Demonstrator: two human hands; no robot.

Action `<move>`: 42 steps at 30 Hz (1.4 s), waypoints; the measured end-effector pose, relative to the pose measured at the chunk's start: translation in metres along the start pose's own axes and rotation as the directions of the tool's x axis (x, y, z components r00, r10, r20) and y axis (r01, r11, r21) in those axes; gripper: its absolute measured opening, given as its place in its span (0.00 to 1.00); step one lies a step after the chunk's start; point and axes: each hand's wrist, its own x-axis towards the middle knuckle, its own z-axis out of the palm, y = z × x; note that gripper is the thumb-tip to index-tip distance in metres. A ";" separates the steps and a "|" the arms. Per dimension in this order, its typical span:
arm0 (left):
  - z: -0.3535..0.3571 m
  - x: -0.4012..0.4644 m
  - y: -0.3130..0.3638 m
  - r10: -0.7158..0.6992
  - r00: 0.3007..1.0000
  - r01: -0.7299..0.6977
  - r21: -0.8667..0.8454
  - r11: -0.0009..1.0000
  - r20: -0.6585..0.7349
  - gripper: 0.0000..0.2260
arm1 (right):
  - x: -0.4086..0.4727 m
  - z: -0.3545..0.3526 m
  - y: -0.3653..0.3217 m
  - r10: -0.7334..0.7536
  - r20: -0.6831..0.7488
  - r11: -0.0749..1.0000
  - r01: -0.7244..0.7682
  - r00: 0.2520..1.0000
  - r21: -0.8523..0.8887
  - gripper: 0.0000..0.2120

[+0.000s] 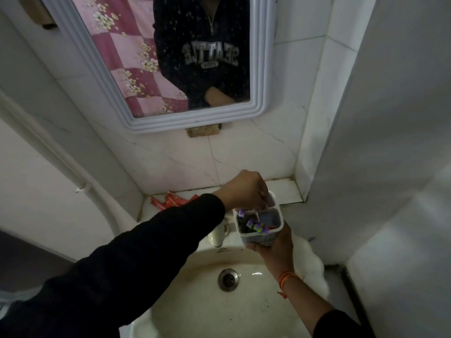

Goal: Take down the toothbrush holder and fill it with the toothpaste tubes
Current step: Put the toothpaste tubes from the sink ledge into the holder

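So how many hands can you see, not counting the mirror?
2. The left hand reaches into the holder from above; the right hand holds it from below, over the sink.

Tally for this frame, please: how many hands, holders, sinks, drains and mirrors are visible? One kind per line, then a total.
hands: 2 (left hand, right hand)
toothbrush holder: 1
sink: 1
drain: 1
mirror: 1
Total: 6

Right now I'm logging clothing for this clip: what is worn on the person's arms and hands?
Both hands are bare, no gloves. The left hand comes out of a long black sleeve reaching the wrist. The right hand has an orange thread tied round the wrist, with a dark sleeve pushed back up the forearm.
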 end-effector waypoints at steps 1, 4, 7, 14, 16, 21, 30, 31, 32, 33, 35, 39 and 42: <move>-0.008 -0.001 -0.009 -0.032 0.999 0.031 -0.049 0.998 -0.030 0.07 | -0.001 -0.001 -0.001 -0.008 -0.007 1.000 0.008 1.000 0.022 0.48; -0.027 -0.005 -0.048 -0.159 0.984 0.145 -0.151 0.978 -0.084 0.05 | -0.003 0.000 -0.013 0.002 0.037 0.997 -0.005 0.999 0.083 0.40; -0.032 -0.014 -0.097 -0.281 0.957 0.275 -0.075 0.958 -0.074 0.06 | 0.000 0.002 -0.017 -0.038 0.036 0.988 0.032 0.999 0.148 0.37; 0.000 -0.030 -0.173 -0.420 0.901 0.398 0.180 0.900 0.106 0.13 | 0.005 0.004 0.003 -0.059 0.011 0.994 0.057 0.998 0.090 0.42; 0.014 -0.027 -0.186 -0.390 0.909 0.349 0.240 0.906 0.150 0.15 | 0.003 0.003 0.005 -0.061 0.011 0.992 0.060 0.998 0.108 0.43; 0.034 -0.012 -0.191 -0.247 0.958 0.154 0.463 0.873 0.145 0.13 | 0.004 0.006 0.007 -0.008 0.008 0.980 0.006 1.000 0.197 0.32; 0.033 0.003 -0.182 -0.024 0.985 -0.109 0.719 0.687 0.172 0.11 | -0.003 0.009 -0.008 0.090 -0.018 0.992 -0.091 0.996 -0.084 0.42; 0.026 0.004 -0.178 -0.016 0.986 -0.109 0.726 0.679 0.163 0.11 | -0.003 0.008 -0.009 0.088 -0.028 0.989 -0.090 0.996 -0.119 0.40; 0.016 0.004 -0.172 -0.019 0.988 -0.102 0.732 0.674 0.155 0.10 | -0.003 0.008 -0.009 0.088 -0.035 0.989 -0.092 0.996 -0.117 0.39; 0.006 0.003 -0.164 -0.022 0.990 -0.087 0.728 0.681 0.139 0.09 | -0.004 0.008 -0.012 0.092 -0.048 0.989 -0.097 0.995 -0.112 0.39; -0.018 -0.001 -0.145 -0.008 0.997 -0.051 0.696 0.716 0.081 0.07 | -0.008 0.009 -0.019 0.101 -0.021 0.991 -0.102 0.995 -0.083 0.39; -0.064 -0.009 -0.094 0.050 0.991 0.019 0.489 0.872 -0.127 0.10 | -0.005 0.006 -0.019 0.029 -0.021 0.999 -0.028 0.999 0.028 0.38; -0.079 -0.010 -0.055 0.122 0.983 -0.063 0.379 0.923 -0.136 0.12 | -0.005 0.006 -0.018 -0.022 -0.059 1.000 0.021 0.998 -0.015 0.42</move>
